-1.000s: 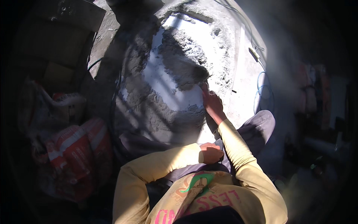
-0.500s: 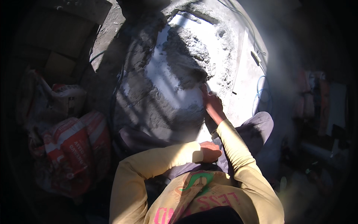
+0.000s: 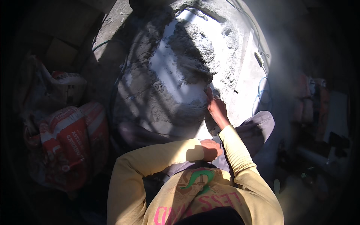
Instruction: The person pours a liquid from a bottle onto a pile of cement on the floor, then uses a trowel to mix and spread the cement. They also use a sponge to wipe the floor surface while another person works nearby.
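In front of me lies a pile of grey cement-like mix [image 3: 165,103] with a smooth, pale wet area [image 3: 189,93] in its middle. A rough grey lump [image 3: 198,47] rises from that wet part. At the near right edge of the mix, my right hand [image 3: 217,108] is closed, its fingers curled toward the lump. What it grips is hidden in glare and shadow. My left hand [image 3: 212,150] is drawn in at my lap beside the right forearm, fingers curled. Whatever may be inside them does not show.
Red and white sacks [image 3: 73,144] slump at my left. To the right of the mix lie a long pale strip [image 3: 244,62], a small pale block-like object [image 3: 259,59] and a blue cable [image 3: 261,90]. My bent knee [image 3: 264,123] borders the mix on the right.
My right hand has shifted slightly at the near edge of the wet area. The near side of the lump looks smoother and more spread. My left hand stays at my lap.
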`<state>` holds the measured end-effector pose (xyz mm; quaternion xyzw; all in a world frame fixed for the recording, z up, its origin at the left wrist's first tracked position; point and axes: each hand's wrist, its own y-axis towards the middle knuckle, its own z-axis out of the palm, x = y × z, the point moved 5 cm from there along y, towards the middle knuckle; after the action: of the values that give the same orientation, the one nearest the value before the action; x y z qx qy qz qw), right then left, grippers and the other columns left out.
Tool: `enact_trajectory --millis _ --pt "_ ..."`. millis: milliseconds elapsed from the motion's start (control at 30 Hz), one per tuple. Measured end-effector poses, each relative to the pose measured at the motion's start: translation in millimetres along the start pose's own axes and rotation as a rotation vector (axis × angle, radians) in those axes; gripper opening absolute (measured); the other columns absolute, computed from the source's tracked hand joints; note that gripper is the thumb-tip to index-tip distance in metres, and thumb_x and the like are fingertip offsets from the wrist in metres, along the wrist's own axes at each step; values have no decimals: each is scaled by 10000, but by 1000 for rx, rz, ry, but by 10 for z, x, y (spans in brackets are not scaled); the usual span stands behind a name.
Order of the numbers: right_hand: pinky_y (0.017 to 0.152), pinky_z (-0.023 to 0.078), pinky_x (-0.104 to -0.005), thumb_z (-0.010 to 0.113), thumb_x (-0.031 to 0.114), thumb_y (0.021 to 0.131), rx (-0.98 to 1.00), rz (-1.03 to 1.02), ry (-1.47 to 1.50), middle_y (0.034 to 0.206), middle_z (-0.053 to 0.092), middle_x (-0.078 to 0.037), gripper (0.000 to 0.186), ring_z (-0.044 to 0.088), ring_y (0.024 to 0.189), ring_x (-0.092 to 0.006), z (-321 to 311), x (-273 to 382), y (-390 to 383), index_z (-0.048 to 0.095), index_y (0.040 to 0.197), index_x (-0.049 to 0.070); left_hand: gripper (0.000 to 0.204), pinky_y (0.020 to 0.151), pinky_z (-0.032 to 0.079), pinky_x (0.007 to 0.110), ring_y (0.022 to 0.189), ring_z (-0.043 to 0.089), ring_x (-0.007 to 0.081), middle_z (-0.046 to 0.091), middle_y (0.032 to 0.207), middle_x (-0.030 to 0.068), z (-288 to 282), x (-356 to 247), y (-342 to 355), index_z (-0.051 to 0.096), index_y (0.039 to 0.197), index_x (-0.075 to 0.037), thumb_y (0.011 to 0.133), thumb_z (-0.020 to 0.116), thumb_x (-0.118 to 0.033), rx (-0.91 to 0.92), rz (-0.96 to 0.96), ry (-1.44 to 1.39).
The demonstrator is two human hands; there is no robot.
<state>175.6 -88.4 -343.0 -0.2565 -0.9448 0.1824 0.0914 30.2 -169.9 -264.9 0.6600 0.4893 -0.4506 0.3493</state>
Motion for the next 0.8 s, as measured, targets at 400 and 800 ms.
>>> enact_trajectory --millis 400,800 --pt "747 569 -454 553 271 1067 -126 -134 426 1029 731 -246 389 727 925 -423 -126 4 -343 617 1382 52 233 855 544 517 963 689 418 700 928 233 56 -41 -29 679 931 0 921 654 -232 79 -79 -16" --pt "882 576 -513 440 352 1075 4 7 -18 1155 736 -207 489 726 1035 -403 243 388 777 472 1546 222 224 869 548 517 1007 703 399 729 995 201 142 70 72 708 993 -47 913 660 -250 179 -183 -4"
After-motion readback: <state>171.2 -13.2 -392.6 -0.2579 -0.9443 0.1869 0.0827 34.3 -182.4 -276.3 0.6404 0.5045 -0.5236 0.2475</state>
